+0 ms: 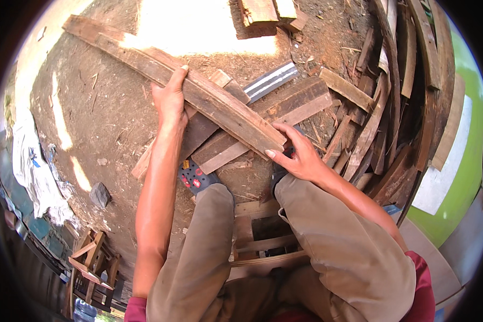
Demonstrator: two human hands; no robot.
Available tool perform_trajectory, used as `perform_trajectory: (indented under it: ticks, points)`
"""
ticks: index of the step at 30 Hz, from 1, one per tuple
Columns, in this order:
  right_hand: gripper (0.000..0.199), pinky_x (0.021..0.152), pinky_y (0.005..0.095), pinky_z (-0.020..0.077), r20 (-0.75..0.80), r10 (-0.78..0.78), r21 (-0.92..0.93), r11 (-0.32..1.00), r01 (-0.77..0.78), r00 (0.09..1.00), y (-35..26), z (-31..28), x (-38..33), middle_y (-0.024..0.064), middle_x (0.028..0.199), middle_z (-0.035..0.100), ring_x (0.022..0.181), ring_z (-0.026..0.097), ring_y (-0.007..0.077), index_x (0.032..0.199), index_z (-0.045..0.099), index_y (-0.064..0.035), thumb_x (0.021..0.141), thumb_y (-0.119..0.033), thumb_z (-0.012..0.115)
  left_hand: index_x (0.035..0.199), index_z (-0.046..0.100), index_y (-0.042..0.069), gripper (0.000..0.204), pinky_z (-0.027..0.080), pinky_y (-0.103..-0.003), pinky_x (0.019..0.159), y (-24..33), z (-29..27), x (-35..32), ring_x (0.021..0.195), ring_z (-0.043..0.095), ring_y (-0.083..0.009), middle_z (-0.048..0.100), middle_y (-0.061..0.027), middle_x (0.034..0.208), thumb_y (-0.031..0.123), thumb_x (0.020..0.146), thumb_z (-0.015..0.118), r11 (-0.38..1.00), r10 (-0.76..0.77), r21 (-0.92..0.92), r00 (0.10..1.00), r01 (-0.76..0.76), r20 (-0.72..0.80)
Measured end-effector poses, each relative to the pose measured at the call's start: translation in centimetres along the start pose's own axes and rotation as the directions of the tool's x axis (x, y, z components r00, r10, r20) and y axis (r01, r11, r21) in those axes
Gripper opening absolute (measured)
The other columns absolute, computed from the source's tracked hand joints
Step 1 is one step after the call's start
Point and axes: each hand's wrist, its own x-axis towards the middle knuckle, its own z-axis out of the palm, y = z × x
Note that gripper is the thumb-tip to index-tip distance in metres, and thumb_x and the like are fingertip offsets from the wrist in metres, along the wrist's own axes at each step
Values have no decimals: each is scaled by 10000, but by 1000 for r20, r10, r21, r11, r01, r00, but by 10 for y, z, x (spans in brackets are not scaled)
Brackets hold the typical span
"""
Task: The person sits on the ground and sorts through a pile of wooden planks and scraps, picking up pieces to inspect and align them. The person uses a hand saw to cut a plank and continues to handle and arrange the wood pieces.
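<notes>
Here, both hands sit on one long plank [198, 88] that runs aslant over the dirt [91, 107]. The left hand [170, 99] lies on its middle — fingers curled over the far edge, palm pressed flat on top. The right hand [298, 153] meets the plank's near end, fingers spread against the cut face and thumb below; whether it truly clamps the wood I cannot tell. Under the plank, between the two hands, lie shorter boards [284, 107] and a grey metal strip [271, 80]. Just below the left wrist — a sandal [196, 177]. Beyond the right hand, a heap of scrap wood [392, 107].
</notes>
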Motion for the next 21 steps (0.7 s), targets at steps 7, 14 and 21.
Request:
perform_trajectory:
  ticks: [7, 14, 21]
  points:
    - [677, 975, 352, 516, 205, 80, 435, 885, -164, 975, -13, -8, 13, 174, 1346, 596, 1164, 614, 198, 1439, 459, 79, 934, -238, 781, 1504, 260, -68, 1008, 403, -459, 1163, -12, -12, 6, 1347, 491, -366, 474, -265, 1431, 467, 868, 830, 995, 30, -93, 998, -36, -58]
    - [644, 944, 353, 537, 300, 116, 417, 877, -240, 947, -17, -13, 17, 147, 1275, 603, 1118, 624, 187, 1408, 436, 62, 932, -193, 788, 1517, 248, -82, 1014, 385, -505, 1186, 5, -43, 34, 1412, 432, -363, 421, -270, 1492, 431, 866, 832, 938, -126, -301, 978, 172, 165]
    - [619, 1069, 368, 445, 287, 16, 505, 847, -166, 958, -20, 13, -24, 125, 1289, 580, 1201, 570, 174, 1377, 411, 12, 915, -125, 800, 1487, 337, -44, 872, 448, -458, 1124, 15, -42, -1, 1328, 517, -307, 520, -204, 1402, 374, 890, 817, 939, -98, -320, 990, 127, 106]
